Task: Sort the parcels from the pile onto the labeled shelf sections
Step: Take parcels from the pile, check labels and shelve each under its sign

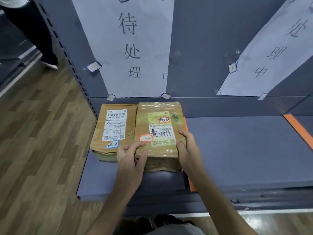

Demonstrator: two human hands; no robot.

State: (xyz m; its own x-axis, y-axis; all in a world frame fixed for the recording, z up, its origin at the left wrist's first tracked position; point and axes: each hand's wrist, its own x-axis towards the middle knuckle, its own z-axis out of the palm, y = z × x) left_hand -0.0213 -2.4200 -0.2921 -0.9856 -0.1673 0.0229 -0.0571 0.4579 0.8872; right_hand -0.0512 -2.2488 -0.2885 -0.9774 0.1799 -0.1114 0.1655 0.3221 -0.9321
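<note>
Parcels (157,131) sit on a grey shelf (237,150) above wood flooring (42,133).

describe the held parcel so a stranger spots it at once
Below the white sign on the shelf's back wall, two parcels lie side by side. It is the right parcel. Only it has glossy tape, a yellow-green label and red-edged stickers; the left parcel has a white label.

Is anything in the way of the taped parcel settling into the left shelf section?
Nothing visible. The taped parcel is already in it beside the plain parcel, left hand and right hand gripping its near corners.
</note>
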